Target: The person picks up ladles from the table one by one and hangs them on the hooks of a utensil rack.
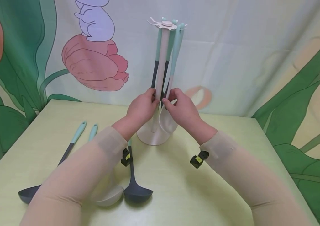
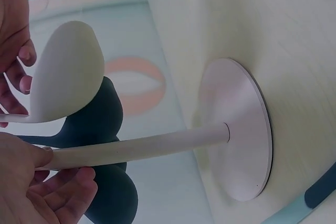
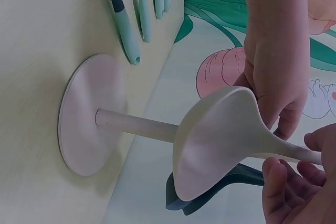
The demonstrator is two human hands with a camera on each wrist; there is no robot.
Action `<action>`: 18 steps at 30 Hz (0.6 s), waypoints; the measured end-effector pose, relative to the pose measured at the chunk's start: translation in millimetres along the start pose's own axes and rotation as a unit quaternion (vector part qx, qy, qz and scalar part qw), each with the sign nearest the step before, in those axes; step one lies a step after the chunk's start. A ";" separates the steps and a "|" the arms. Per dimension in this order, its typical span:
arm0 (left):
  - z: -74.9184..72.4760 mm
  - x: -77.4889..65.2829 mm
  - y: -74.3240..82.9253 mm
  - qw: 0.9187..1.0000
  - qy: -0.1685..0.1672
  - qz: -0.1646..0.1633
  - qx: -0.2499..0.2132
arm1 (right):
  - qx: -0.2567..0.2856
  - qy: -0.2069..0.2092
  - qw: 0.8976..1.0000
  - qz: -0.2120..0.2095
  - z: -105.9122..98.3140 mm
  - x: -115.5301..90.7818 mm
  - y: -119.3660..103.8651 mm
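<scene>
A pale utensil stand (image 1: 164,53) rises from a round base (image 2: 236,150) on the table. My left hand (image 1: 141,107) grips its pole about halfway up, thumb on one side and fingers on the other. A white ladle (image 3: 220,140) with a mint handle end hangs from the hooked top ring (image 1: 166,24). My right hand (image 1: 184,108) pinches this ladle's handle just above the bowl, close beside the pole. Dark utensils (image 2: 107,114) with mint handle tops hang behind the pole, partly hidden by the hands and the white ladle.
Left of the stand, a dark ladle (image 1: 138,192), a white ladle (image 1: 110,196) and another dark-headed utensil (image 1: 30,193) lie on the table (image 1: 176,194). My left sleeve covers parts of them. A printed cloth (image 1: 233,62) hangs behind the table.
</scene>
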State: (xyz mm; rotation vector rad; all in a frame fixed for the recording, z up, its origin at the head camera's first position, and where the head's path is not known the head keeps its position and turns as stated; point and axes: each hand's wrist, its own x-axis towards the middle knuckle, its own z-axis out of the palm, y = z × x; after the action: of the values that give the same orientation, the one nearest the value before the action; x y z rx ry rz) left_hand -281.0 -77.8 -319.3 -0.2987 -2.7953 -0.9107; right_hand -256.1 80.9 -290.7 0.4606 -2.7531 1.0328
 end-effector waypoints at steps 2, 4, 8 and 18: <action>-1.0 0.0 0.2 1.000 -0.001 -0.002 -0.003 | 0.001 -0.002 1.000 -0.001 0.1 -1.0 -0.3; -1.8 0.1 -0.1 1.000 -0.002 -0.006 -0.011 | 0.003 -0.004 1.000 -0.001 -0.1 -2.3 -0.6; -2.7 -0.2 -1.1 0.999 -0.008 -0.019 -0.025 | 0.008 -0.007 1.000 0.006 -1.6 -6.0 0.3; -5.5 -3.4 -2.1 0.999 -0.019 -0.035 -0.032 | 0.013 -0.014 0.999 0.029 -1.4 -13.5 14.5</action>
State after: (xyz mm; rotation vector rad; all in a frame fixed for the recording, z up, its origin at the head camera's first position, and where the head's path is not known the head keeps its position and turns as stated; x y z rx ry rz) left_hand -277.6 -83.2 -317.0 -0.2308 -2.8309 -1.0211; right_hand -248.3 95.2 -302.0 0.4042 -2.7956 1.0839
